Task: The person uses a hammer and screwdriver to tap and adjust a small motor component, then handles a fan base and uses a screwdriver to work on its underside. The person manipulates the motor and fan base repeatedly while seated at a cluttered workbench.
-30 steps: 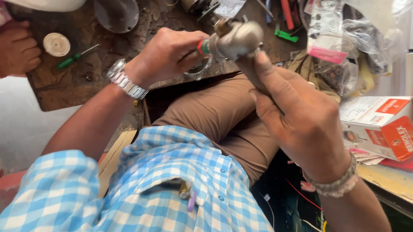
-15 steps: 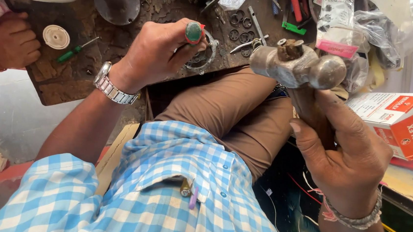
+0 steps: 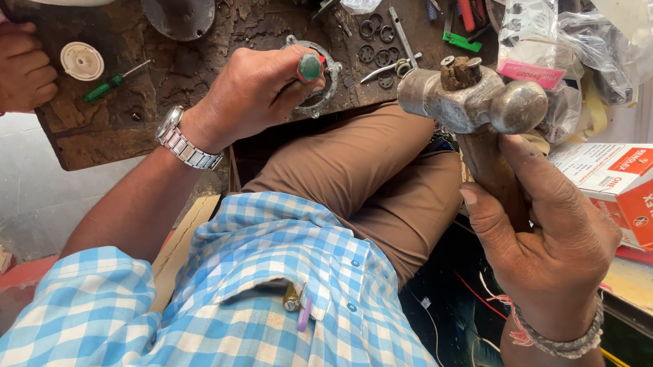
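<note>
My right hand (image 3: 548,232) grips the wooden handle of a hammer (image 3: 473,102), whose grey metal head is raised above my lap, near the edge of the workbench. My left hand (image 3: 260,93) is closed around a green-handled tool (image 3: 310,67), held upright with its tip down on a round metal ring part (image 3: 326,90) lying on the dark, worn workbench (image 3: 113,136). A metal watch sits on my left wrist and a bead bracelet on my right.
Another person's hand (image 3: 6,65) rests at the bench's left edge. A white round cap (image 3: 81,60) and a green screwdriver (image 3: 113,84) lie nearby. Small rings, pliers and plastic bags crowd the far side. A red and white carton (image 3: 629,192) sits at right.
The hammer has swung up and back to the right, away from the green-handled tool. My left hand has stayed on the ring part.
</note>
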A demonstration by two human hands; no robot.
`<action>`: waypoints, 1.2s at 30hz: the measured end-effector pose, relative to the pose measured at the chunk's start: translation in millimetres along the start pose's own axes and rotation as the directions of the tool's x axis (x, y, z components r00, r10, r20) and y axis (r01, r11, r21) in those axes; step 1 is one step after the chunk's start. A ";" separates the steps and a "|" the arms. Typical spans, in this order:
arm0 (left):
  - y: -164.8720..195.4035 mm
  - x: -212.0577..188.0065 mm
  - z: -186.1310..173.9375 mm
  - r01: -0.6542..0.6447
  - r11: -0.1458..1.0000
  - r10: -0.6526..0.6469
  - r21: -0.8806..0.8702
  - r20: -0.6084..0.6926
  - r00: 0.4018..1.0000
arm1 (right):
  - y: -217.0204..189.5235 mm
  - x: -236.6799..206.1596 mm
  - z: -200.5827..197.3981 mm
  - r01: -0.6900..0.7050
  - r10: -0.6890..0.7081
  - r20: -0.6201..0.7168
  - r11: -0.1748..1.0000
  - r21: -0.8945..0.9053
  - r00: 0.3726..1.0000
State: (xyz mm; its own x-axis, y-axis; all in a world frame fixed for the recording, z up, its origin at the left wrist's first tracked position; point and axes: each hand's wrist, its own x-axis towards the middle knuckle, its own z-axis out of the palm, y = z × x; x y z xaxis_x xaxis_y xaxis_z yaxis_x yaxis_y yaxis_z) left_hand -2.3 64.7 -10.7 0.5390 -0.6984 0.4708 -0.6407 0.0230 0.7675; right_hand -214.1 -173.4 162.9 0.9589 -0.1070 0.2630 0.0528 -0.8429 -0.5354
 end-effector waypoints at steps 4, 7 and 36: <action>0.8 3.2 2.2 -0.017 0.999 0.017 0.047 0.002 1.000 | -4.2 10.4 0.4 0.015 -0.014 0.020 1.000 -0.006 1.000; 1.8 5.6 5.6 -0.006 1.000 0.005 0.030 0.020 1.000 | -9.7 20.2 0.4 0.050 -0.050 0.048 0.999 -0.007 0.998; 10.8 7.6 3.3 0.019 0.999 -0.020 0.049 0.019 1.000 | -9.2 17.8 7.8 0.041 -0.039 0.042 0.999 -0.032 0.998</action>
State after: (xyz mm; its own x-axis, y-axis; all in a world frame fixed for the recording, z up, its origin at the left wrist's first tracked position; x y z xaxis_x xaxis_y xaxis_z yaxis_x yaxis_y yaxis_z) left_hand -6.9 57.4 -0.3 0.5417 -0.7119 0.4469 -0.6561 -0.0258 0.7542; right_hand -195.3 -163.5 166.3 0.9670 -0.0515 0.2497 0.0827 -0.8630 -0.4984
